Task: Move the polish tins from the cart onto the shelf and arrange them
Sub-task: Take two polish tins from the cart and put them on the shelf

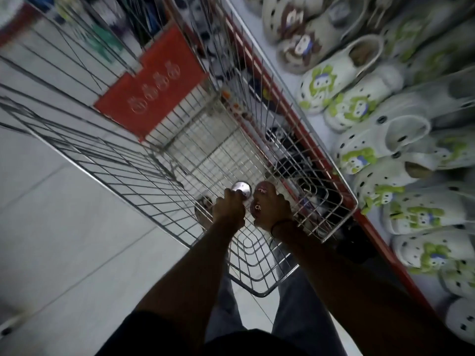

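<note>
inside the cart [159, 173], both hands grip flat, face-up polish tins [258, 207].

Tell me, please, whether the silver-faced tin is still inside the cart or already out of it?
Inside. The silver-faced tin sits low within the cart, under the left hand.

Pale tiled floor [64, 227] stretches to my left; on my right a red-edged display shelf [288, 104] carries rows of white clogs [359, 109] with green cartoon figures
</note>
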`<state>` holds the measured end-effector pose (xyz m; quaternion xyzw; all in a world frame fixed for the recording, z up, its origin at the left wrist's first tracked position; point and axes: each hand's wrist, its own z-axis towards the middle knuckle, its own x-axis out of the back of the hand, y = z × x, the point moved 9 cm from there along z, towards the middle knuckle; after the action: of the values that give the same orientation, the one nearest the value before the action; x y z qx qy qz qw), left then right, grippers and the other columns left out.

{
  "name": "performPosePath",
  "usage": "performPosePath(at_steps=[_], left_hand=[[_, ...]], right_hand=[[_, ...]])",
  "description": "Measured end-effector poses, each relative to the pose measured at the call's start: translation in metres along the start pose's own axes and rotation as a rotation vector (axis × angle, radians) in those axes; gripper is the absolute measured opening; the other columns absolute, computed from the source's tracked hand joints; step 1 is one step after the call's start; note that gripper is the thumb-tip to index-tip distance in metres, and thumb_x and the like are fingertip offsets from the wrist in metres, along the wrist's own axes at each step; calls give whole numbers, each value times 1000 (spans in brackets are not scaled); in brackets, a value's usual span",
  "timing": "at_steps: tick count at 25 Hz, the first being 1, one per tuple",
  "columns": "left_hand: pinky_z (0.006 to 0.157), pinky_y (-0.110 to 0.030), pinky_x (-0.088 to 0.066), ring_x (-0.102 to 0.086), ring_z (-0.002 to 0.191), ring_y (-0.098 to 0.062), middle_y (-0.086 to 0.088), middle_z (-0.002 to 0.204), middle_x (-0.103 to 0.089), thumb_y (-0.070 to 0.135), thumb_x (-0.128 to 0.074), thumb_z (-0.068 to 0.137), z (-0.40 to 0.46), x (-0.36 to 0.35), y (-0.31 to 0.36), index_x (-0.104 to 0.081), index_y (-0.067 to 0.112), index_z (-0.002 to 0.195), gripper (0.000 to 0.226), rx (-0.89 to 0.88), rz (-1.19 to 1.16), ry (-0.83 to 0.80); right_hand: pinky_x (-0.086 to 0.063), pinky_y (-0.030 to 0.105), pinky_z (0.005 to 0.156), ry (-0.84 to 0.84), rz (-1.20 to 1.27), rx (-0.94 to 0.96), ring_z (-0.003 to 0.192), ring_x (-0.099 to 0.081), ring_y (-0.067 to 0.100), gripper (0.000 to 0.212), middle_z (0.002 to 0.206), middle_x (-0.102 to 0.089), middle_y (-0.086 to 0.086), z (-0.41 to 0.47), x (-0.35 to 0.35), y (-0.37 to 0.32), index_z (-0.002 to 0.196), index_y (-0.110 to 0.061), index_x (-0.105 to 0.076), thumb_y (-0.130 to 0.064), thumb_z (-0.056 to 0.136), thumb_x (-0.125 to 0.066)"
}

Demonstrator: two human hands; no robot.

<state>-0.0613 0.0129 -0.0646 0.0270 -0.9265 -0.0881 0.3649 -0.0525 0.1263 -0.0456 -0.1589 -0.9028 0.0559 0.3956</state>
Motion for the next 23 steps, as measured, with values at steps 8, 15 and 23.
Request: performPosePath(at_steps=[8,15,23], left_hand=[[91,-44,-56,-62,116,-40,-15,127,-65,27,-84,57,-80,257,14,-59,13,138,86,-409,-139,396],[90,-32,-51,-64,104,-23,-8,116,-72,41,-76,57,-190,452,111,-68,15,123,72,-879,-342,840],[79,-30,-53,-70,91,-27,-4,100,-74,30,-78,60,-254,486,328,-64,20,111,53,-1172,-258,776]], right_hand=[[-53,47,96,367,172,73,118,-59,42,81,136,-50,17,-81,228,-61,137,-19,-57,-39,65,-89],[-57,43,87,861,248,60,109,-64,35,88,122,-60,6,-203,410,-51,131,-24,-54,-58,55,-83],[-56,40,90,1073,117,-282,104,-69,29,75,111,-73,3,-337,527,111,121,-33,-62,-69,57,-77]])
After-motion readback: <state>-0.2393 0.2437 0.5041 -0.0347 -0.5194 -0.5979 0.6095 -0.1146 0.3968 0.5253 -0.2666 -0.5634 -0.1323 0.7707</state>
